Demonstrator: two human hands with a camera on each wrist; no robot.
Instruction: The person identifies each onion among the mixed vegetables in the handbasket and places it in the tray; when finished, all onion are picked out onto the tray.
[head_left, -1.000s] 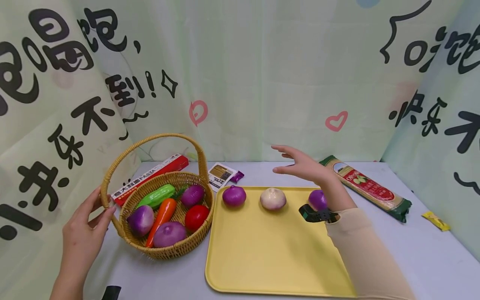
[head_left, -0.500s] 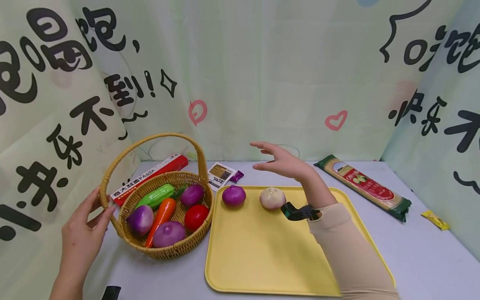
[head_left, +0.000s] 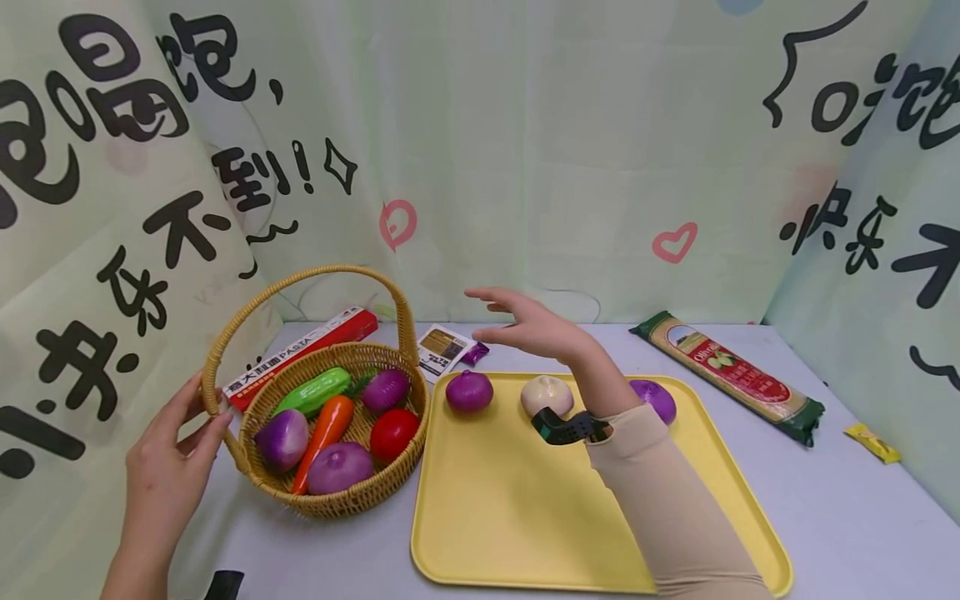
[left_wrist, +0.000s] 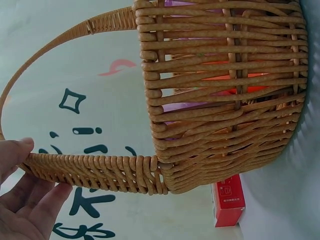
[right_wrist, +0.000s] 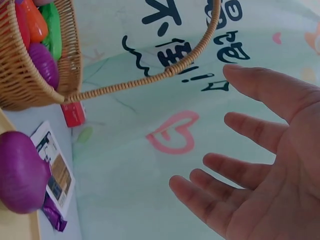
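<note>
My left hand point(head_left: 168, 462) pinches the side of the wicker basket's arched handle point(head_left: 217, 358) between thumb and fingers. The basket point(head_left: 341, 505) stands on the table, holding a green vegetable point(head_left: 313, 393), a carrot point(head_left: 328, 437), a tomato point(head_left: 393, 435) and several purple onions point(head_left: 282, 440). In the left wrist view, the thumb lies on one side of the handle and fingertips on the other. My right hand point(head_left: 525, 323) is raised behind the yellow tray point(head_left: 517, 517), fingers spread toward the basket, holding nothing. On the tray are two purple onions point(head_left: 469, 392) and a whitish onion point(head_left: 546, 393).
A red pasta box point(head_left: 300, 354) lies behind the basket. Between basket and tray, at the back, are a printed packet point(head_left: 442, 348) and a small purple wrapper point(head_left: 475, 354). To the right lie a long pasta bag point(head_left: 727, 375) and a yellow wrapper point(head_left: 872, 442). A printed curtain point(head_left: 525, 167) surrounds the table.
My right hand has moved left through the air toward the basket, uncovering the right-hand purple onion. The left hand and the basket have stayed in place.
</note>
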